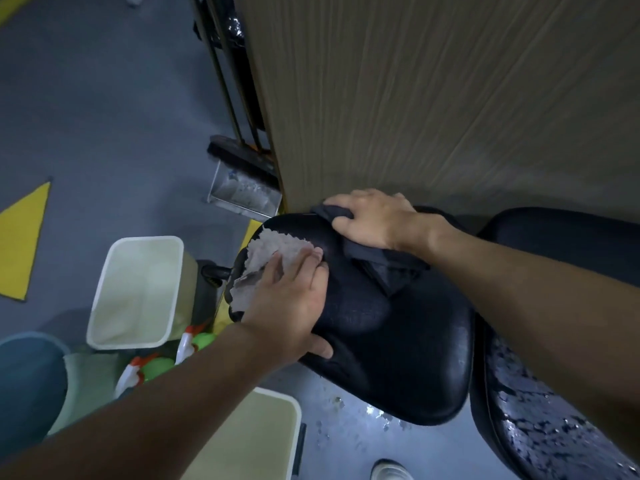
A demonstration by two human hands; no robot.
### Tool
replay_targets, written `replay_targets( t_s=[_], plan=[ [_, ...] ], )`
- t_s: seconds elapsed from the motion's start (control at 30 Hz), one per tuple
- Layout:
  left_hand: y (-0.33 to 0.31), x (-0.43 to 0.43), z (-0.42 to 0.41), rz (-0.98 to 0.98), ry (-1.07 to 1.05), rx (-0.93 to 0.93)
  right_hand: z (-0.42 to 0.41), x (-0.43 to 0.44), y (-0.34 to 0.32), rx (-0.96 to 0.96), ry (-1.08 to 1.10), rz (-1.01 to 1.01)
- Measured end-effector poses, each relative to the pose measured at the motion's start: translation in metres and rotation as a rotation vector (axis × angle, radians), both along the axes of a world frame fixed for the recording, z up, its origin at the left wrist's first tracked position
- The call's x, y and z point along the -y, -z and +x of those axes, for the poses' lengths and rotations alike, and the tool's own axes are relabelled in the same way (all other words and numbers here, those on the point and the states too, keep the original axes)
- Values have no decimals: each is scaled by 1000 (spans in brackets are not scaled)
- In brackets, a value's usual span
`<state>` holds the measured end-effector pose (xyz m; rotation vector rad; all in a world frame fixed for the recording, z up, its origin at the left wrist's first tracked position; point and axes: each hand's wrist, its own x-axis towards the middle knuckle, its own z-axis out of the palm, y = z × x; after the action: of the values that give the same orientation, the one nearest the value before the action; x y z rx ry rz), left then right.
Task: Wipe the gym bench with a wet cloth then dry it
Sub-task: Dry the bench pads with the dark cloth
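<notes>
The gym bench's black seat pad (391, 344) fills the middle; its vinyl is torn near the front end, showing a pale grey patch (273, 247). A second black pad (540, 420) with flaking vinyl runs to the lower right. My left hand (294, 299) lies on the seat's front end with straight fingers over the torn patch and the thumb round the pad's near edge. My right hand (374, 220) presses a dark cloth (381, 265) onto the far side of the seat, fingers curled over the cloth's bunched end.
A wood-grain wall panel (433, 98) rises right behind the bench. On the grey floor to the left stand two white bins (138, 289) (256, 441), green spray bottles (156, 367), a blue bucket (27, 386), a broom head and a dustpan (242, 192). A shoe (391, 471) shows below.
</notes>
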<state>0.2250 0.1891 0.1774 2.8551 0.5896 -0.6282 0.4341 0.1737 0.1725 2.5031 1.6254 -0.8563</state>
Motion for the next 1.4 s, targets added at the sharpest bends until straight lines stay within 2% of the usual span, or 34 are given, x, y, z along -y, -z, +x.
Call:
replay_targets(
  t_s=[0.13, 0.33, 0.53, 0.63, 0.77, 0.87, 1.0, 1.17, 1.27, 1.33, 1.4],
  plan=[
    [-4, 1, 3, 10, 8, -36, 28, 50, 4, 135, 255, 68],
    [-2, 6, 2, 92, 44, -42, 13, 117, 9, 54, 597, 206],
    [-5, 11, 0, 217, 144, 2, -88, 180, 17, 200, 613, 298],
    [-7, 10, -1, 134, 164, 91, -147, 218, 30, 273, 645, 437],
    [-9, 6, 2, 20, 150, 42, -201, 244, 58, 333, 655, 572],
    [-7, 3, 3, -122, 46, 60, -212, 225, 67, 408, 727, 566],
    [-14, 9, 10, -261, -116, 120, -240, 176, 75, 516, 562, 452],
    [-14, 8, 13, -235, -232, 202, -269, 117, 89, 506, 358, 406],
    [-11, 9, 14, -208, -308, 224, -252, 142, 90, 510, 196, 346],
    [-12, 13, 12, -226, -274, 217, -236, 166, 88, 524, 75, 421],
    [-14, 14, 11, -267, -221, 151, -223, 188, 83, 540, 86, 514]
  ],
)
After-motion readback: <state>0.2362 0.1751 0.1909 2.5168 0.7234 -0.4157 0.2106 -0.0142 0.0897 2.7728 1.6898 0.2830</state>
